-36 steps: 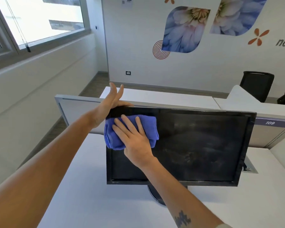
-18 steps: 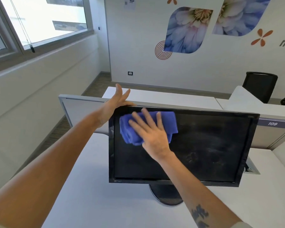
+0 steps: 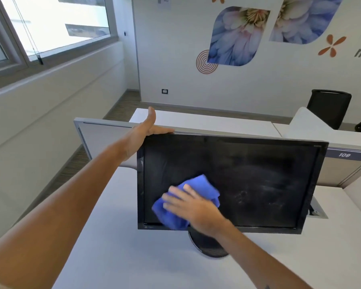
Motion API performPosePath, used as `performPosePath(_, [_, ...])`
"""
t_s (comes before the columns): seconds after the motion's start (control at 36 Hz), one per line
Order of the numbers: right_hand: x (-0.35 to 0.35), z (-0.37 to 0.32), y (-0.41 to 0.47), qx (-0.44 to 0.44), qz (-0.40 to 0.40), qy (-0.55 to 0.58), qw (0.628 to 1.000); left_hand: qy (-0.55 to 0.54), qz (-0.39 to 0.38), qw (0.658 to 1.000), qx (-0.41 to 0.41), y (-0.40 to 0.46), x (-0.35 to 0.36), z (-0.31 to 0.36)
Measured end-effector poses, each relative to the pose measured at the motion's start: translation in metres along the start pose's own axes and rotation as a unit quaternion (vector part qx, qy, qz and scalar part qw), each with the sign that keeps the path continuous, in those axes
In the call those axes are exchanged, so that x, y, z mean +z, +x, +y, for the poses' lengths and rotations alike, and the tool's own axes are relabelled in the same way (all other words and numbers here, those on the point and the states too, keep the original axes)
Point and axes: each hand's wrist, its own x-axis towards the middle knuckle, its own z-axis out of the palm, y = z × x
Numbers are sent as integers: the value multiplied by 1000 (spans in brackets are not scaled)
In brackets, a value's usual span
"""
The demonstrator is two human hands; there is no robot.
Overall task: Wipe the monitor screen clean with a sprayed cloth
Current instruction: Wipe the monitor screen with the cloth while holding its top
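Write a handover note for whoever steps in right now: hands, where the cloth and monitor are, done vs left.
Left hand: open, braced on the monitor's top left corner, steadying it.
Right hand: flat fingers pressing the blue cloth against the lower left of the screen.
Monitor stands on its round base on the white desk, in front of a grey partition.
Done: cloth is on the left part of the screen.
Left: centre and right of the screen show hazy smears and smudges; wipe across them and the lower edge. Keep the left hand bracing.
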Motion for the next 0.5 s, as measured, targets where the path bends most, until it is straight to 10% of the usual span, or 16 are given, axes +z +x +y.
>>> performPosePath(0.25, [-43,81,-6,283,199,-33,938,-6,4,1000,16,0,2,1])
performPosePath(0.5, [37,-48,-116,220,26,26,975,-9,2,1000,25,2,0,-7])
